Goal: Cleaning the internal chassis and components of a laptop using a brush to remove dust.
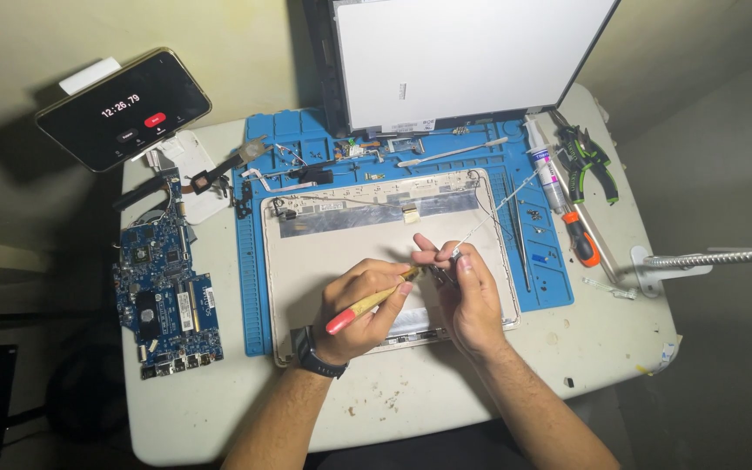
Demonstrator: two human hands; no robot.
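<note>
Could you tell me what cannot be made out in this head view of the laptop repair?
- Small part in the right hand: fingers hide it.
- Screwdriver tip: hidden between the hands; left hand grips the shaft.
- Screws on the blue mat: too small.
- Display panel: top cut off.

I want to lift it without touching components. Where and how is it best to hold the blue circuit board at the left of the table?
Probably grip the blue circuit board by its bare long edges, coming from above at the left, open side; it lies flat, chips upward, and its right edge sits near the blue mat.
</note>
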